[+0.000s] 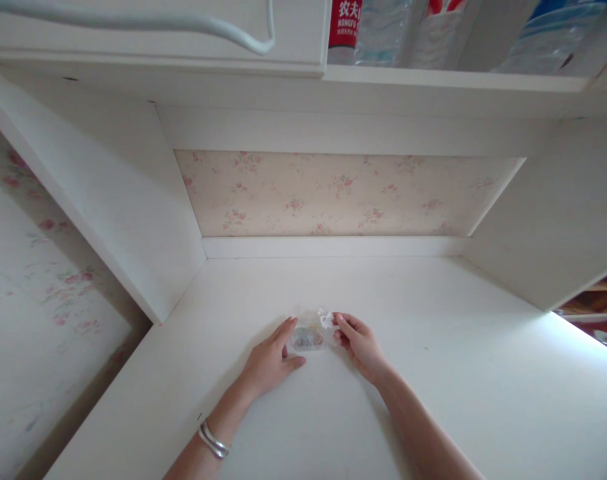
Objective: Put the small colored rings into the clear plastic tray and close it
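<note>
A small clear plastic bag (pixel 307 335) with small dark and pale bits inside lies on the white desk (pixel 433 373). My left hand (pixel 270 360) rests flat on the desk, its fingertips touching the bag's left edge. My right hand (pixel 358 341) pinches the bag's right end, where a small white piece sits at the top corner. A silver bangle is on my left wrist.
The desk sits in a white alcove with a floral back panel (pixel 333 193). A shelf above holds water bottles (pixel 378 30), one with a red label. A white cable (pixel 208 27) runs along the top left. Floral wallpaper covers the left wall.
</note>
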Demonstrator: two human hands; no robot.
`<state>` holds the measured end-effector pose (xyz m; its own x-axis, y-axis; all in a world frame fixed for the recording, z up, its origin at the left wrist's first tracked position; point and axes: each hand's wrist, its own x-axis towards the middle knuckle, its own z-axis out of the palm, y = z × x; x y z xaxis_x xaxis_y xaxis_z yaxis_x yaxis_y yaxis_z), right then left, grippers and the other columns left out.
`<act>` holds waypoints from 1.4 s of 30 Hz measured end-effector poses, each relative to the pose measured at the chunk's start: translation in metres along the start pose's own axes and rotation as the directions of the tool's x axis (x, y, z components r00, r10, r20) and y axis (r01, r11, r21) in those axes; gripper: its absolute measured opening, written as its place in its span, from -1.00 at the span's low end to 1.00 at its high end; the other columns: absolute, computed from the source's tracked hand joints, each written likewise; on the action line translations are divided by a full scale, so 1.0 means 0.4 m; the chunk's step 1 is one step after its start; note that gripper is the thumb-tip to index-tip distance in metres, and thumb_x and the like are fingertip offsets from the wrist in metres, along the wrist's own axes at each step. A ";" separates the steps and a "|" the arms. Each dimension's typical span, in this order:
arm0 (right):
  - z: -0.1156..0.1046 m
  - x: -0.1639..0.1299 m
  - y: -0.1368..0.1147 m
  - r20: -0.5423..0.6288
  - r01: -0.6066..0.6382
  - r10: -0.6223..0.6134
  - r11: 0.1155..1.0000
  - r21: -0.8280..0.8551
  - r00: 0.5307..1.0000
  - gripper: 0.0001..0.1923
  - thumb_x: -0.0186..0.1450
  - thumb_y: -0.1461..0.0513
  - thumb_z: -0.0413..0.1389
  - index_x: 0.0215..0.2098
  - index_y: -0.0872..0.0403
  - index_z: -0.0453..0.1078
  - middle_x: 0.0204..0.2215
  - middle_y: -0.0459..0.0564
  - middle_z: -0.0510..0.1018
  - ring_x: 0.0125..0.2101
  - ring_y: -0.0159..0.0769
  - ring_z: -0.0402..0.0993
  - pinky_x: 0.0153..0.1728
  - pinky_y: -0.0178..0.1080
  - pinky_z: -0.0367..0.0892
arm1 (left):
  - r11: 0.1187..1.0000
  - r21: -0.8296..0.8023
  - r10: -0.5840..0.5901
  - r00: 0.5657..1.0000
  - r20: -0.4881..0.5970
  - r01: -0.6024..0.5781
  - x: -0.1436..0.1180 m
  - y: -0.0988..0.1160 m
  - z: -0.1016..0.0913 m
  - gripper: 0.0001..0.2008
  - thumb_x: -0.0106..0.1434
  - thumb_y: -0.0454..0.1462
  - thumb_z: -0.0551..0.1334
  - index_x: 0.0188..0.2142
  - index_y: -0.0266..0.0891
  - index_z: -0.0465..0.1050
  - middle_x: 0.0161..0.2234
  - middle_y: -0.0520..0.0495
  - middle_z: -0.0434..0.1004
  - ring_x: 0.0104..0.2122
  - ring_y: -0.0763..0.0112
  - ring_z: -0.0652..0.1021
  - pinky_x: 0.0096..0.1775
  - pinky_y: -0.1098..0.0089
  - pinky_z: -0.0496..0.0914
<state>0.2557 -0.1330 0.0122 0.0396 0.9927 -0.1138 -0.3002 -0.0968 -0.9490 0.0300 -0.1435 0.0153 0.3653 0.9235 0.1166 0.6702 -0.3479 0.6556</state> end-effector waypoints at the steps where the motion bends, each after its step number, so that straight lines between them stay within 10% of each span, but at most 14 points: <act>1: 0.001 0.001 0.001 0.025 -0.017 0.017 1.000 0.026 1.000 -0.66 0.09 0.01 0.22 -0.27 0.05 0.48 -0.35 -0.09 0.48 -0.52 -0.49 0.33 -0.46 -0.38 0.30 | 1.000 0.017 0.001 1.000 0.000 -0.001 0.001 0.002 0.000 -0.24 0.10 -0.15 0.25 0.25 -0.03 -0.05 0.09 -0.10 0.33 -0.44 0.52 0.47 -0.27 0.45 0.39; 13: 0.008 0.009 0.015 -0.019 0.024 -0.025 0.999 -0.048 1.000 -0.64 0.08 0.01 0.22 -0.28 0.09 0.47 -0.35 -0.01 0.54 -0.53 -0.44 0.32 -0.46 -0.33 0.29 | 0.994 0.097 0.062 0.998 -0.031 -0.058 0.015 -0.005 0.020 -0.33 0.16 -0.15 0.20 0.23 -0.04 0.01 0.15 -0.05 0.26 -0.17 0.32 0.51 -0.18 0.39 0.36; 28: 0.008 -0.007 0.023 0.017 0.021 -0.014 0.824 -0.566 1.000 -0.64 0.20 0.01 0.03 -0.34 0.10 0.49 -0.77 -0.16 0.33 -0.75 -0.45 0.19 -0.68 -0.38 0.07 | 1.000 0.029 -0.003 0.990 0.143 -0.002 0.003 -0.012 0.009 -0.11 0.05 -0.09 0.26 0.28 -0.04 -0.19 0.13 0.02 0.30 -0.35 0.42 0.48 -0.19 0.41 0.37; 42: 0.018 -0.017 0.017 0.129 0.166 -0.105 0.676 -0.718 0.986 -0.66 0.25 0.04 -0.04 -0.37 0.07 0.47 -0.67 -0.18 0.37 -0.71 -0.48 0.20 -0.62 -0.39 0.08 | 0.998 0.062 -0.006 0.992 0.130 -0.002 0.002 -0.005 0.001 -0.16 0.01 -0.06 0.31 0.24 -0.05 0.00 0.02 0.02 0.44 -0.37 0.40 0.50 -0.26 0.42 0.38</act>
<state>0.2465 -0.1400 0.0085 -0.0521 0.9983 0.0251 0.4882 0.0473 -0.8714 0.0291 -0.1422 0.0139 0.4419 0.8969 0.0149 0.7083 -0.3591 0.6077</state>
